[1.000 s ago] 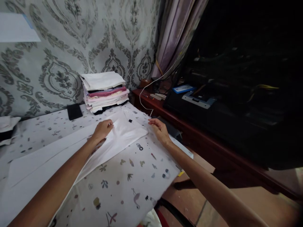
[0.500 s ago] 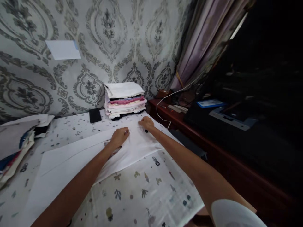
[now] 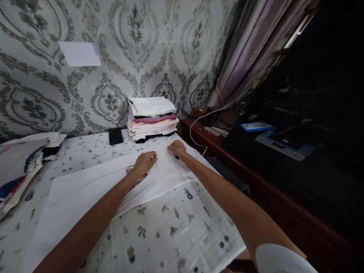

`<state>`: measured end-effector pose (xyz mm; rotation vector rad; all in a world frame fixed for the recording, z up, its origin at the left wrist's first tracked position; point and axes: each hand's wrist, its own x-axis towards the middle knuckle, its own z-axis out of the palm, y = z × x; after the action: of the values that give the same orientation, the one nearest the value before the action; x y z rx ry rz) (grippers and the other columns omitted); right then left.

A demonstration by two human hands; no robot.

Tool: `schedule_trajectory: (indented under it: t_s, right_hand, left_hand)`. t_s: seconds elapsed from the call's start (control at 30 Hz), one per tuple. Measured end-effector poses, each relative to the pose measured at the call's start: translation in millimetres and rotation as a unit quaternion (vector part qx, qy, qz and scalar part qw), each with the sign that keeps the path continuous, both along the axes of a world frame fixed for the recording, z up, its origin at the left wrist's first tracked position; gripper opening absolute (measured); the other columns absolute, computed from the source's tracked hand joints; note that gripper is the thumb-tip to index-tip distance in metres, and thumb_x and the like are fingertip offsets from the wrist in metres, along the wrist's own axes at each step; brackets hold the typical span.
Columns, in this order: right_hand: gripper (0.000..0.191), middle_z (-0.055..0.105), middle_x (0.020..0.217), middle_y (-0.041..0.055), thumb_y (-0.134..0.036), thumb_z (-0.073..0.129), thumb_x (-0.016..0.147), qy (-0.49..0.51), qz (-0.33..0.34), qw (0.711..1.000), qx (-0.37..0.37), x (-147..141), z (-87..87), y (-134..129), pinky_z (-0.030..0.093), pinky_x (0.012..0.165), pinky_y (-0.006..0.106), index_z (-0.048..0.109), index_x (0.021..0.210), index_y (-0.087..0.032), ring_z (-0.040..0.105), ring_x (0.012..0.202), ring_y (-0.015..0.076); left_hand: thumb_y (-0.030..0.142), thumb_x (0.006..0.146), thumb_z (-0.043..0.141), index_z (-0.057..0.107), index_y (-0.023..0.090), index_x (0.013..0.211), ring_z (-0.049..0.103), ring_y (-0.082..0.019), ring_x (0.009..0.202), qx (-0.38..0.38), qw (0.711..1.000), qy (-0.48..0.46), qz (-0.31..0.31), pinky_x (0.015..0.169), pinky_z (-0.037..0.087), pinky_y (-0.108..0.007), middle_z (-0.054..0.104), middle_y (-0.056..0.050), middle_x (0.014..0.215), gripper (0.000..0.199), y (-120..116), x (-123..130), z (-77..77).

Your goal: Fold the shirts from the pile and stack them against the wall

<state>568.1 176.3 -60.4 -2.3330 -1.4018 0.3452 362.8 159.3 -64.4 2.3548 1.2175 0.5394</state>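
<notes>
A white garment (image 3: 93, 180), perhaps a shirt, lies spread and partly folded across the patterned bedsheet (image 3: 159, 231). My left hand (image 3: 145, 163) pinches its cloth near the middle, where a printed patch shows partly under my wrist. At the far right part of the garment, my right hand (image 3: 178, 148) has its fingers closed on the fabric, and a small dark spot shows beside it. Creases run through the cloth between and below both hands. Just beyond them stands a neat stack of folded clothes (image 3: 152, 119), white on top with pink and black layers beneath.
A black phone-like slab (image 3: 115, 136) lies left of the stack. More folded clothes (image 3: 22, 159) are piled at the left edge. On the right stands a dark red table (image 3: 210, 140) with a white cable (image 3: 196, 121), a blue-edged item (image 3: 257, 126) and a large dark object.
The camera view has shifted slightly. Both hands keep their grip on the white garment in nearly the same places, and the cloth has hardly moved.
</notes>
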Motion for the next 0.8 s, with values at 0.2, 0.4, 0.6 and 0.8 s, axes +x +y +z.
schedule_trajectory:
  t_s: [0.2, 0.4, 0.6, 0.8]
  right_hand:
    - [0.029, 0.065, 0.116, 0.0155, -0.019, 0.052, 0.083, -0.056, 0.065, 0.993, 0.087, -12, -0.1, -16, 0.046, 0.088, 0.039, 0.066, 0.109, -0.016, 0.059, 0.109, 0.0288]
    - [0.034, 0.065, 0.114, 0.0091, -0.028, 0.053, 0.087, -0.046, 0.297, 0.946, 0.117, -37, -16.3, -48, 0.042, 0.099, 0.038, 0.067, 0.117, -0.020, 0.057, 0.109, 0.0253]
    - [0.047, 0.057, 0.133, 0.0140, -0.021, 0.050, 0.080, -0.047, 0.343, 0.932, 0.112, -35, -32.0, -47, 0.039, 0.103, 0.046, 0.065, 0.124, -0.017, 0.049, 0.123, 0.0319]
    - [0.031, 0.063, 0.123, 0.0138, -0.022, 0.051, 0.076, -0.024, 0.348, 0.926, 0.147, -32, -31.7, -45, 0.039, 0.102, 0.044, 0.065, 0.103, -0.017, 0.053, 0.116, 0.0299]
  left_hand:
    - [0.022, 0.085, 0.057, 0.068, 0.021, 0.085, 0.061, -0.019, 0.076, -0.035, 0.999, -0.032, -0.010, 0.075, 0.045, -0.029, 0.068, -0.003, 0.077, 0.012, 4, 1, 1.2]
    - [0.023, 0.087, 0.048, 0.063, 0.018, 0.096, 0.061, -0.016, 0.073, -0.102, 0.990, -0.095, -0.012, 0.069, 0.048, -0.026, 0.066, -0.001, 0.079, 0.018, 2, -26, 11.3]
    - [0.038, 0.087, 0.054, 0.056, 0.020, 0.107, 0.058, -0.022, 0.085, -0.066, 0.996, 0.017, -0.054, 0.073, 0.047, -0.032, 0.062, -0.006, 0.099, 0.026, -94, -112, 38.2]
    - [0.005, 0.076, 0.042, 0.057, 0.019, 0.112, 0.056, -0.028, 0.102, -0.028, 0.958, 0.287, 0.003, 0.080, 0.044, -0.037, 0.061, -0.012, 0.111, 0.042, -166, -179, 49.5]
